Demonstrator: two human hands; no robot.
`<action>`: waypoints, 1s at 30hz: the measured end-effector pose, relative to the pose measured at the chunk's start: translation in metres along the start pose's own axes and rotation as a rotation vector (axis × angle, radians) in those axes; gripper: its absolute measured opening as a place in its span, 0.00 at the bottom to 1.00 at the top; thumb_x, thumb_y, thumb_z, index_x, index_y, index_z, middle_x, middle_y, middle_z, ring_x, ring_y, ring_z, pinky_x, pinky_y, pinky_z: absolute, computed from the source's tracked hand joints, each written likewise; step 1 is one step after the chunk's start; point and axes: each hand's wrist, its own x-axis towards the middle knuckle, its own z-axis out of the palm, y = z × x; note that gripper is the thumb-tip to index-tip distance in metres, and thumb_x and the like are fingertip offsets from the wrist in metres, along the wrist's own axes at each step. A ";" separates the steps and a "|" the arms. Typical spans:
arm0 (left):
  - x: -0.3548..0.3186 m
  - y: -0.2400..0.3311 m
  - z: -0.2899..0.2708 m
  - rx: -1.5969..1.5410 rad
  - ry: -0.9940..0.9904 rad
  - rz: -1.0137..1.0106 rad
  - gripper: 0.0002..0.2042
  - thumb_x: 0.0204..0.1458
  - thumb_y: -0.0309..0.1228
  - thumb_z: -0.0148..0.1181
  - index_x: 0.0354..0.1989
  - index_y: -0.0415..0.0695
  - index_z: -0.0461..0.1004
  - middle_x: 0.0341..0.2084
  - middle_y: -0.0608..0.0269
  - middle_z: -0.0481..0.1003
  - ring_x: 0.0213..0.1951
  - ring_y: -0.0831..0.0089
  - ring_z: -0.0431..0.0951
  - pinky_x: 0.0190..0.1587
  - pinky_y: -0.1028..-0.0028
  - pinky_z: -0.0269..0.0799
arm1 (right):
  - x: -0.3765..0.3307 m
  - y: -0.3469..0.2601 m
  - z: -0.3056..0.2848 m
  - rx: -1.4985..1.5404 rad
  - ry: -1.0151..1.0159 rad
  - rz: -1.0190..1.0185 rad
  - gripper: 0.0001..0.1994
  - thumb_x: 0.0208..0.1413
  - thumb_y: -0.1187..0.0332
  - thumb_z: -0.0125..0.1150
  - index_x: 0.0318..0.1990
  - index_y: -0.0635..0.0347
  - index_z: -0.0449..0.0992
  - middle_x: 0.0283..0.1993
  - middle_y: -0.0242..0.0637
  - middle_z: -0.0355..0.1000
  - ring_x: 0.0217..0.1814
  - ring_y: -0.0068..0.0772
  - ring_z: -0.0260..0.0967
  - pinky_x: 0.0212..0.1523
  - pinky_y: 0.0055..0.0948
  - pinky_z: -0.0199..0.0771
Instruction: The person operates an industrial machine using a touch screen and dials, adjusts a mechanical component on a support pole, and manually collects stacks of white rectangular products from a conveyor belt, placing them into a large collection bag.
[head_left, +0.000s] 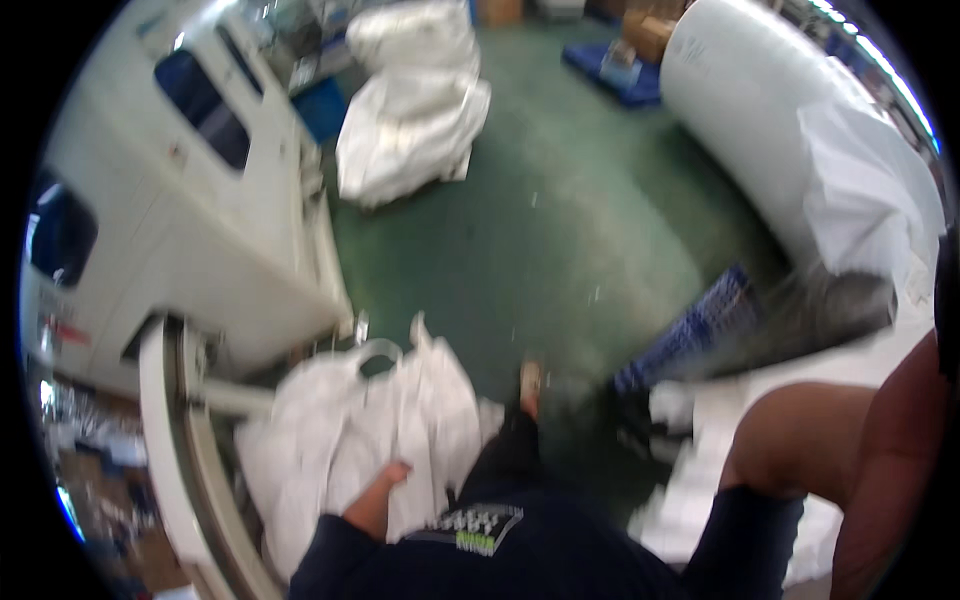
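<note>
My left hand [398, 472] hangs low, just in front of a large white woven bulk bag [330, 440] with a loop handle standing up at its top. The hand is small and smeared, so its fingers and any contact with the bag cannot be made out. My right arm [805, 440] is bent at the elbow and raised at the right edge. Its hand is outside the picture. White sheet material [690, 500] lies stacked beside that arm.
A large pale machine [190, 200] with dark windows fills the left. Ahead stand more full white bags [410, 130]. A huge white roll [750, 110] lies at the right, near a blue pallet [620, 75] with boxes. A dark grey cylinder [830, 320] and a blue patterned strip [690, 330] lie nearer.
</note>
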 end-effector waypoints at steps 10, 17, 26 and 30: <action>0.247 0.387 -0.329 0.076 0.096 0.392 0.23 0.60 0.49 0.62 0.56 0.47 0.76 0.60 0.46 0.69 0.53 0.52 0.77 0.55 0.57 0.73 | -0.037 0.364 -0.033 -0.118 0.225 0.270 0.27 0.55 0.71 0.65 0.63 0.66 0.69 0.57 0.47 0.74 0.56 0.44 0.74 0.60 0.40 0.71; 0.325 0.700 -0.592 0.622 0.318 1.056 0.12 0.63 0.40 0.58 0.42 0.45 0.80 0.38 0.54 0.79 0.45 0.56 0.79 0.50 0.59 0.76 | -0.017 0.530 -0.017 -0.365 0.126 0.099 0.26 0.54 0.73 0.64 0.62 0.67 0.69 0.57 0.48 0.74 0.57 0.44 0.73 0.61 0.41 0.71; 0.544 0.587 -0.673 0.128 0.635 0.270 0.15 0.63 0.38 0.48 0.41 0.42 0.79 0.44 0.46 0.80 0.49 0.48 0.79 0.54 0.53 0.74 | -0.002 0.940 0.113 -0.121 0.333 -0.025 0.25 0.53 0.75 0.62 0.61 0.68 0.70 0.57 0.48 0.74 0.58 0.45 0.73 0.63 0.41 0.70; 0.541 0.576 -0.596 -0.093 0.120 0.081 0.20 0.63 0.47 0.52 0.52 0.47 0.80 0.52 0.48 0.79 0.51 0.55 0.80 0.55 0.56 0.74 | 0.024 1.106 0.198 -0.034 0.311 0.000 0.25 0.53 0.76 0.61 0.61 0.69 0.70 0.57 0.49 0.73 0.58 0.45 0.72 0.63 0.41 0.69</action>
